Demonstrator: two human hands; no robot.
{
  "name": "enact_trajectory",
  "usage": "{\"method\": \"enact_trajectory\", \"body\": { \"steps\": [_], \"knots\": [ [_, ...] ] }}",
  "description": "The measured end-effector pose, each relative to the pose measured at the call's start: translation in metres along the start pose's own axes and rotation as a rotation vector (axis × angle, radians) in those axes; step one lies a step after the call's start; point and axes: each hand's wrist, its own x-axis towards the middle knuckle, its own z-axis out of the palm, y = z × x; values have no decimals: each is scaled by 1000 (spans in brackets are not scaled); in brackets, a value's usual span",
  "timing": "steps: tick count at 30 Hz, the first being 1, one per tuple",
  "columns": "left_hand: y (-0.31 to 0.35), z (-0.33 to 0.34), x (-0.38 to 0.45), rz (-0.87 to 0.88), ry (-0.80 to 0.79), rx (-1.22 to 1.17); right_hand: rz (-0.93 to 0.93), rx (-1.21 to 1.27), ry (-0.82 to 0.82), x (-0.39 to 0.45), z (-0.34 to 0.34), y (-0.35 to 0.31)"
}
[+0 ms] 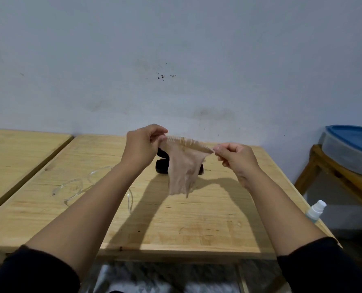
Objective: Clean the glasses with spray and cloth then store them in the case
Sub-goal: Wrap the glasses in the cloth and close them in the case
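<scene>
Head view: two hands, left [143,142] and right [237,158], fingers pinching one cloth [185,166]; one glasses [78,185], one spray [315,210].

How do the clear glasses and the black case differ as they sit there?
The clear-framed glasses lie flat on the left of the wooden table, see-through and hard to spot; the black case sits farther back at the centre, dark, opaque and partly hidden behind the held beige cloth. Both rest untouched.
</scene>
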Motion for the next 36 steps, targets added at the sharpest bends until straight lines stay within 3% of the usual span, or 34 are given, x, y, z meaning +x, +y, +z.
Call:
{"method": "enact_trajectory", "body": {
  "steps": [5, 16, 19, 24, 27, 36],
  "knots": [
    [9, -5, 2, 31, 4, -48, -34, -10, 61, 4, -10, -8],
    [-25, -3, -94, -124, -741, 81, 471, -576, -345, -52, -29, 55],
    [-24, 1, -97, -127, -661, 90, 429, -592, -291, -57, -26, 58],
    [-24, 28, -89, -136, -461, 230, 152, -477, 13, -56, 2, 67],
    [-23, 50, -88, -160, -388, 213, 98, -504, 38, -48, 25, 76],
    [-38, 71, -79, -89, -574, 373, 26, -676, 12, -16, 53, 93]
  ]
}}
